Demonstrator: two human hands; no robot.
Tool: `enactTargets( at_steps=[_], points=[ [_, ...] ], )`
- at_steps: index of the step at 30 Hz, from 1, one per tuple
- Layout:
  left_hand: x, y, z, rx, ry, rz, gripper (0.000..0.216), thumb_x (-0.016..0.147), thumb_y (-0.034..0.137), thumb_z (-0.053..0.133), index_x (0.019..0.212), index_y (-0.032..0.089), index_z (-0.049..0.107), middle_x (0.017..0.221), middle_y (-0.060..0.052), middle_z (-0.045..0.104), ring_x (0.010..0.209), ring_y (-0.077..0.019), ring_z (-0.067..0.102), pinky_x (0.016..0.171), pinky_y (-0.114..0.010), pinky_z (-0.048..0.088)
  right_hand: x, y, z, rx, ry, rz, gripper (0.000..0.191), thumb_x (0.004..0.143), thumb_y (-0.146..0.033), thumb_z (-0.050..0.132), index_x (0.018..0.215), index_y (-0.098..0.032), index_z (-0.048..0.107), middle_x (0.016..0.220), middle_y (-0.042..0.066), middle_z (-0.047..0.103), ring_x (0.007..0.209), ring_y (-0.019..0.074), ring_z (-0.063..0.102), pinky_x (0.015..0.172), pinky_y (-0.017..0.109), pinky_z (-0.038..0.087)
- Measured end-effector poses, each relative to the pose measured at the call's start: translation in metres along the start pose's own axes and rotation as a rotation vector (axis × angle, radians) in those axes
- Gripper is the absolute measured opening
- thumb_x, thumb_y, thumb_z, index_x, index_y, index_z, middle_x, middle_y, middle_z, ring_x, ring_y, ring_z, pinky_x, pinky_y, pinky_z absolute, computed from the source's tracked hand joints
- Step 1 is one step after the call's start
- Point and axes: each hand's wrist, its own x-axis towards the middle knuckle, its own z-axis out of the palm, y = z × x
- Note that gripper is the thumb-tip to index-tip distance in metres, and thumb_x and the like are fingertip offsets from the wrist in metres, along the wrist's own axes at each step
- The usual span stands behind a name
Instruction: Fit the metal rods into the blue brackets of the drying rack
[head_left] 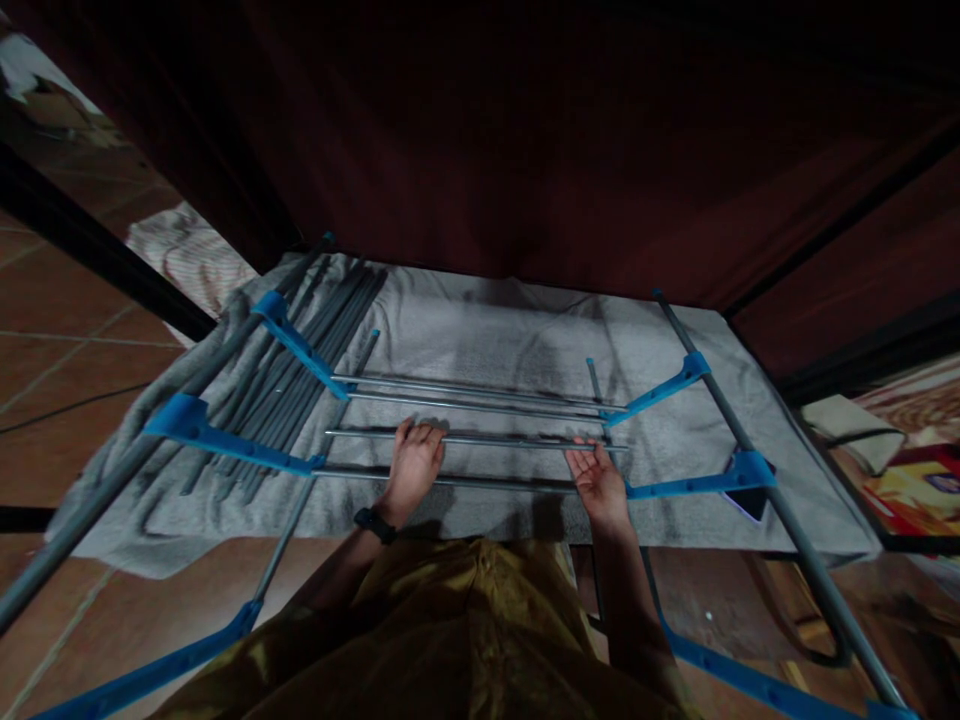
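A thin metal rod lies crosswise in front of me, its two ends free of the blue brackets. My left hand, with a dark band on the wrist, is closed around its left part. Palm up, my right hand holds the rod near its right end with the fingers. A similar rod runs just nearer to me between the left blue bracket and the right blue bracket. Farther off, two more rods span between another left bracket and right bracket.
Grey tubes are bundled on the grey cloth at left. Thick frame tubes stand at the left and right. A dark phone-like object lies under the right bracket. A dark red curtain hangs behind.
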Motion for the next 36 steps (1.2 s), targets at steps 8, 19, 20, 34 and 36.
enactTargets(
  at_steps=[8, 19, 20, 34, 36],
  points=[
    [0.002, 0.003, -0.002, 0.002, -0.072, 0.046, 0.026, 0.100, 0.024, 0.050, 0.108, 0.023, 0.074, 0.104, -0.012, 0.075, 0.110, -0.0316, 0.066, 0.110, -0.051, 0.044, 0.001, -0.001, -0.001, -0.017, -0.013, 0.009, 0.010, 0.093, -0.033, 0.071, 0.092, -0.025, 0.066, 0.099, 0.002, 0.079, 0.095, 0.0151, 0.075, 0.097, 0.036, 0.062],
    [0.000, 0.004, -0.002, 0.005, -0.104, 0.077, 0.025, 0.103, 0.027, 0.051, 0.109, 0.020, 0.074, 0.102, -0.012, 0.073, 0.105, -0.0307, 0.065, 0.100, -0.046, 0.048, 0.003, -0.001, -0.006, 0.024, -0.022, 0.019, 0.009, 0.097, -0.029, 0.065, 0.091, -0.023, 0.068, 0.094, 0.000, 0.077, 0.098, 0.0125, 0.074, 0.101, 0.034, 0.060],
    [0.000, 0.004, -0.003, 0.008, -0.109, 0.079, 0.024, 0.103, 0.027, 0.051, 0.109, 0.020, 0.074, 0.103, -0.012, 0.073, 0.105, -0.0305, 0.065, 0.099, -0.046, 0.048, 0.003, -0.001, -0.006, 0.023, -0.016, 0.018, 0.009, 0.097, -0.029, 0.066, 0.091, -0.023, 0.068, 0.094, 0.000, 0.077, 0.098, 0.0125, 0.074, 0.101, 0.034, 0.060],
    [-0.003, 0.006, -0.017, 0.113, -0.138, 0.136, 0.026, 0.105, 0.019, 0.043, 0.105, 0.019, 0.070, 0.104, -0.011, 0.069, 0.103, -0.0270, 0.061, 0.098, -0.042, 0.044, 0.013, -0.009, -0.020, -0.096, 0.016, -0.016, 0.007, 0.089, -0.022, 0.065, 0.087, -0.026, 0.070, 0.097, -0.001, 0.078, 0.098, 0.0128, 0.076, 0.100, 0.035, 0.062],
    [-0.004, 0.007, -0.017, 0.134, -0.154, 0.134, 0.026, 0.105, 0.019, 0.044, 0.107, 0.019, 0.069, 0.105, -0.011, 0.070, 0.103, -0.0263, 0.062, 0.097, -0.041, 0.044, 0.017, -0.012, -0.025, -0.124, 0.040, -0.023, 0.011, 0.090, -0.023, 0.062, 0.087, -0.028, 0.072, 0.097, 0.000, 0.078, 0.097, 0.0129, 0.076, 0.097, 0.034, 0.064]
  ],
)
